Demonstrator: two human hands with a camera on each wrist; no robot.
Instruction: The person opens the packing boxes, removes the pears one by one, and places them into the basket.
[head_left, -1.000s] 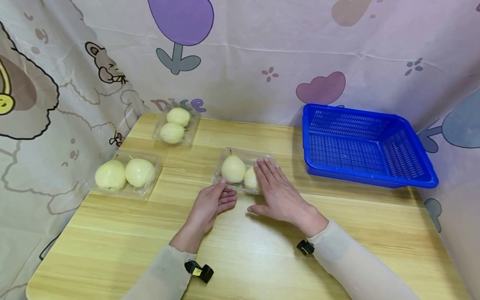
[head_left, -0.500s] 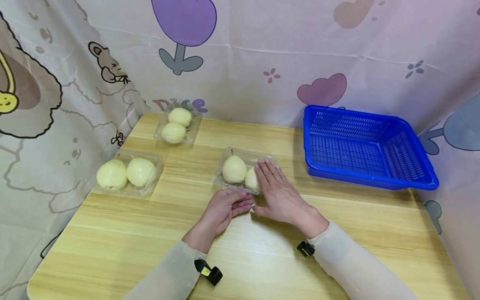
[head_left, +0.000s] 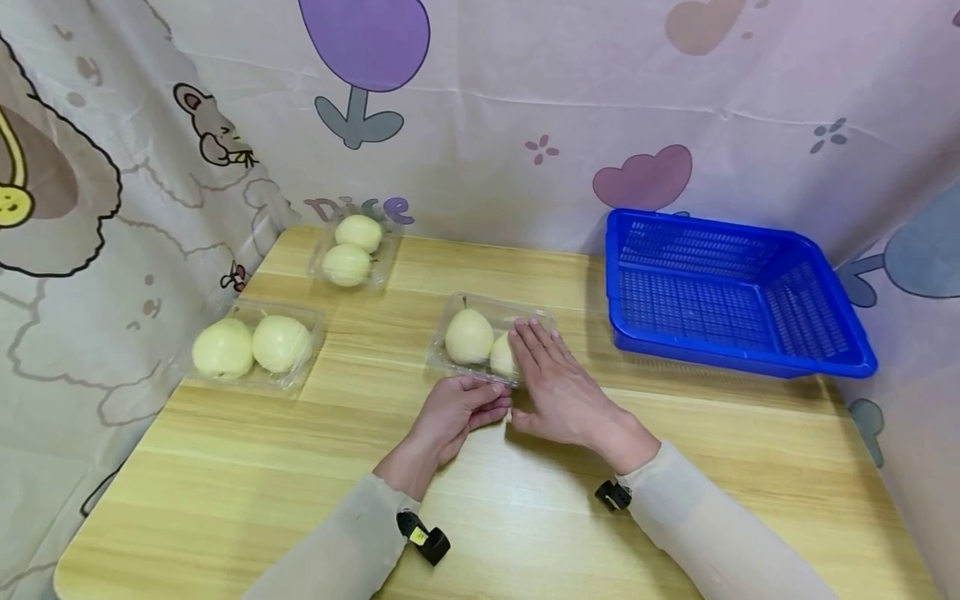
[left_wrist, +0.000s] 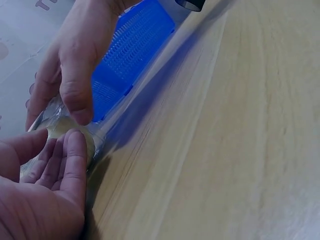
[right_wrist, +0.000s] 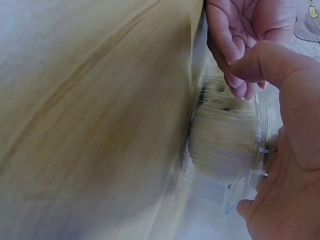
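In the head view a clear plastic box with two pale yellow pears sits mid-table. My right hand lies with straight fingers over the box's right part, partly hiding one pear. My left hand is at the box's front edge, its fingertips against the front wall. The left wrist view shows a gap between the left thumb and the fingers. Seen from the right wrist, the box's ribbed side stands between the right hand and the table, with the left fingertips touching its near corner.
Two more clear boxes of pears stand at the left: one near the left edge, one at the back. A blue plastic basket stands at the back right of the wooden table. A patterned curtain hangs behind.
My left hand has moved right along the box's front edge, from its left corner towards the right hand. The right hand has stayed on the box, which has hardly moved.
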